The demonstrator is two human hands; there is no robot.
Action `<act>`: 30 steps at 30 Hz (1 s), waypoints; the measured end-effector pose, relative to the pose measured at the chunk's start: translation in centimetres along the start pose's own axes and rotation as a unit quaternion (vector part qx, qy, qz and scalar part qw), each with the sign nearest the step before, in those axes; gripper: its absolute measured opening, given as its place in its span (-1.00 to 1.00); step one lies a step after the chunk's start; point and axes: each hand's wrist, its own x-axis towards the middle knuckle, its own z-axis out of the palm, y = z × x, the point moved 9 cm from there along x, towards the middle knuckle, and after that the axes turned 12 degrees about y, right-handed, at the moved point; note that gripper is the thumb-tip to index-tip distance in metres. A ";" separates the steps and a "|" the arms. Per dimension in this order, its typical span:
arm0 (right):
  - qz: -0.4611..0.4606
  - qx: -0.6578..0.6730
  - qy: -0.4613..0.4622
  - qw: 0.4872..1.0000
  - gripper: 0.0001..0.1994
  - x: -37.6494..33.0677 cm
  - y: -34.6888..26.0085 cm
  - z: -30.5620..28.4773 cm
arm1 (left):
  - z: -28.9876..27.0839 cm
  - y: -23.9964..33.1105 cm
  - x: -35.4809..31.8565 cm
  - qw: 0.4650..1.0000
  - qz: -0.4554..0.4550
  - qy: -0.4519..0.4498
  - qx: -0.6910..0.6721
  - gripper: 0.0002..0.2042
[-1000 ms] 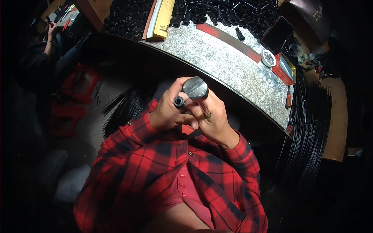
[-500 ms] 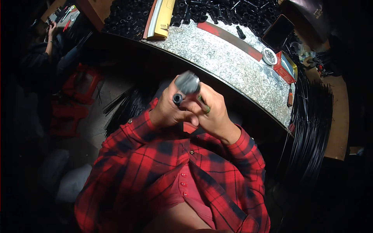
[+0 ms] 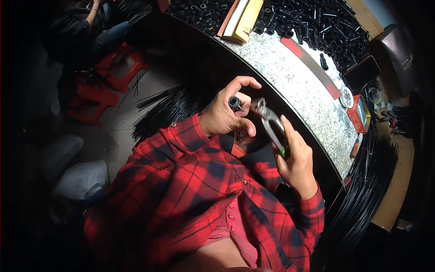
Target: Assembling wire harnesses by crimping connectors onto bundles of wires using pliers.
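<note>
Mid-frame, left hand [image 3: 224, 119] pinches a small black tube piece [image 3: 234, 103] w/ fingers curled, end turned up for access, while right hand [image 3: 297, 161] wraps shut round pliers [image 3: 271, 124] aimed at it.

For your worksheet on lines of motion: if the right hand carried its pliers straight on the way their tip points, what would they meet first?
Probably the small black part held in the left hand: the pliers in the right hand point up-left toward it, though depth is unclear.
</note>
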 end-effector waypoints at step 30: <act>-0.115 -0.330 -0.001 0.937 -0.37 -1.6 -1.0 -1.7 | 2.7 0.4 -0.9 0.990 0.070 0.040 0.118 -0.20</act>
